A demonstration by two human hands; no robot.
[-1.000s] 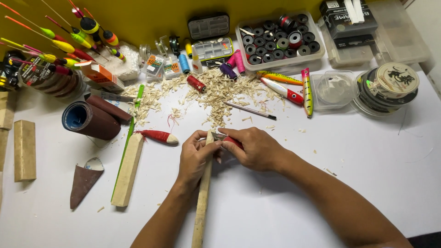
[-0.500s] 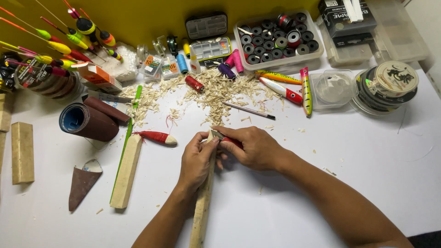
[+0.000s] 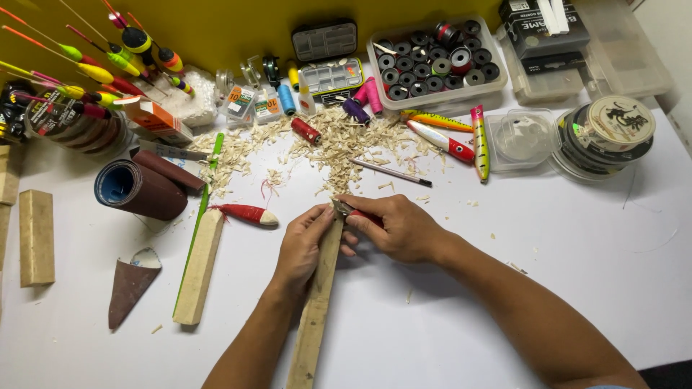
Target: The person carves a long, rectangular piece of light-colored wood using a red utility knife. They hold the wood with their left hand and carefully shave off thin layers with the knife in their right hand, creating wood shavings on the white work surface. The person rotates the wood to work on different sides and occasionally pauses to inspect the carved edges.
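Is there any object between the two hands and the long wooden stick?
Nothing visible does. The left hand grips the wooden stick near its far end, and the right hand presses a small red-handled knife against that end.

Shavings (image 3: 339,148), lures (image 3: 461,137) crowd far side; near right seemingly open.

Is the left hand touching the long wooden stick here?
Touching. The head view shows the left hand wrapped around the upper part of the long wooden stick, fingers pressed against its side, no gap visible.
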